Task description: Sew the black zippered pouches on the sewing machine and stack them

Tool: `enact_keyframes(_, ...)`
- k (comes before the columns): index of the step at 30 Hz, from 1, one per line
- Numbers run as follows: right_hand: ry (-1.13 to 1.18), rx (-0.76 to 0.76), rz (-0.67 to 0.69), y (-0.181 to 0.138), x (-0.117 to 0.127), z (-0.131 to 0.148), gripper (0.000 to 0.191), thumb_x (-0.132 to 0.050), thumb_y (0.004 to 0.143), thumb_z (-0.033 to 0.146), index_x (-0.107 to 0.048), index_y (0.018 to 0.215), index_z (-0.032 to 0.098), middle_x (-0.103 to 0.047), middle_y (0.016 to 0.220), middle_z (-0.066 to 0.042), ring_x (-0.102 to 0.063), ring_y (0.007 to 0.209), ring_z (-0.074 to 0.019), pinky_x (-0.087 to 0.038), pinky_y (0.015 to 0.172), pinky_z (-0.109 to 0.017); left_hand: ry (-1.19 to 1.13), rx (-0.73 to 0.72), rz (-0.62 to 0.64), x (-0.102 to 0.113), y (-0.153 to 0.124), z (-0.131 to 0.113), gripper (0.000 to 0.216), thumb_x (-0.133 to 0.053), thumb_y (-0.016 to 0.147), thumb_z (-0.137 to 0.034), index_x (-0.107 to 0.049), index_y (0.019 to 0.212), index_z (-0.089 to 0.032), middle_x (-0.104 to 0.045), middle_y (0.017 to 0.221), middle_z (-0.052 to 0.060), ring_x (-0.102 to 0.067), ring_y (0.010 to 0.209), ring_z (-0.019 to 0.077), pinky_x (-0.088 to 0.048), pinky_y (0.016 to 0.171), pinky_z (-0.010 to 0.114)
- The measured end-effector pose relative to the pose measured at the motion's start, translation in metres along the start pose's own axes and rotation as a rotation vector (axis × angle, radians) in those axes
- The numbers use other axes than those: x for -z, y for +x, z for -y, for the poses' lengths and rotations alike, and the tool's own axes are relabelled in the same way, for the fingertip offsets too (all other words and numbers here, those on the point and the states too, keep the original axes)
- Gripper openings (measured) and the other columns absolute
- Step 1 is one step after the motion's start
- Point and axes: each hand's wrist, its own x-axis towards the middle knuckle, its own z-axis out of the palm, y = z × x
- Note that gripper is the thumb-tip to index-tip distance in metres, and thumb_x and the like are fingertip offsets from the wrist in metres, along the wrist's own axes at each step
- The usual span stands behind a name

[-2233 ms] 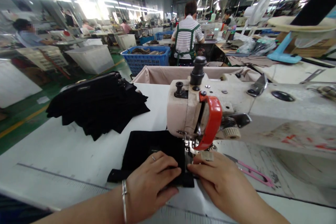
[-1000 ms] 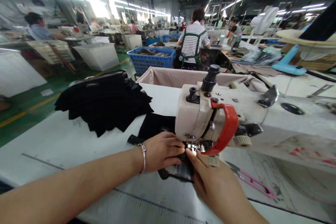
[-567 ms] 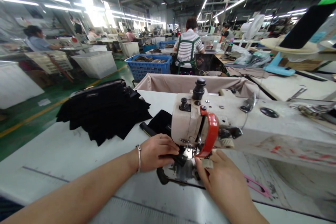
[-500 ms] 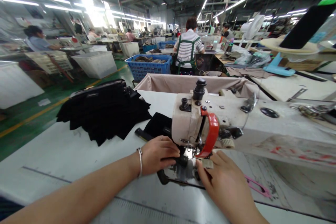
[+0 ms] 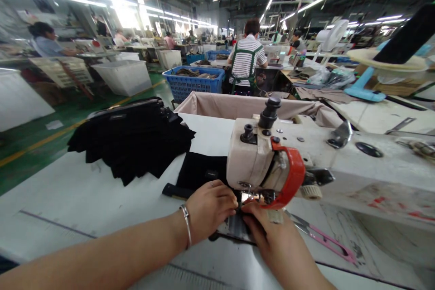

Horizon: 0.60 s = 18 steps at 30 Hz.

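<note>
A black fabric piece (image 5: 200, 167) with a small label lies on the white table, running under the head of the sewing machine (image 5: 246, 154). My left hand (image 5: 211, 208), wearing a silver bangle, is closed with its fingertips pinching the fabric's near end beside the needle area. Right against them, my right hand (image 5: 268, 231) has thumb and forefinger drawn together at the same edge, below the red guard (image 5: 294, 176). The exact grip at the fingertips is partly hidden. Pink-handled thread snips (image 5: 331, 242) lie to the right of my right hand.
A fanned stack of black fabric pieces (image 5: 132, 138) sits on the table's left. Behind the machine is a cloth-lined bin (image 5: 210, 105). A blue basket (image 5: 193, 86) and a person in a striped shirt (image 5: 246, 61) are farther off. A black thread cone (image 5: 406, 38) stands at right.
My right hand has moved left, its fingertips now meeting my left hand's. The fabric has shifted slightly left and nearer. More of the pink snips shows; the view has shifted a little.
</note>
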Motion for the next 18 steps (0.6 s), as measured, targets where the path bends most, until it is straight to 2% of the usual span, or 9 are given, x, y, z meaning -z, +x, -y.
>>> enact_keyframes(5, -0.038, 0.009, -0.083, 0.004, 0.0, -0.001, 0.023, -0.049, 0.089, 0.014, -0.065, 0.104, 0.021, -0.069, 0.097, -0.009, -0.066, 0.084, -0.0243, -0.055, 0.072, -0.036, -0.001, 0.0, 0.004, -0.001, 0.006, 0.005, 0.01, -0.06, 0.093, -0.019, -0.069, 0.09, -0.02, -0.073, 0.092, -0.002, -0.065, 0.087, 0.0156, -0.044, 0.086, 0.032)
enact_keyframes(11, -0.145, 0.046, -0.113, 0.007, -0.005, -0.008, 0.022, -0.049, 0.092, 0.016, -0.069, 0.101, 0.02, -0.072, 0.094, -0.008, -0.068, 0.079, -0.0222, -0.053, 0.069, -0.032, 0.024, 0.018, -0.043, 0.0, 0.013, 0.009, 0.012, -0.064, 0.09, -0.019, -0.067, 0.079, -0.018, -0.072, 0.084, 0.0, -0.064, 0.082, 0.0165, -0.044, 0.083, 0.031)
enact_keyframes(18, -0.168, 0.065, -0.117, 0.008, -0.008, -0.01, 0.022, -0.05, 0.091, 0.014, -0.07, 0.1, 0.022, -0.073, 0.092, -0.005, -0.068, 0.075, -0.0224, -0.052, 0.067, -0.032, 0.072, 0.003, -0.008, 0.001, 0.015, 0.01, 0.017, -0.061, 0.091, -0.018, -0.065, 0.075, -0.019, -0.07, 0.08, 0.0, -0.064, 0.083, 0.0166, -0.044, 0.082, 0.031)
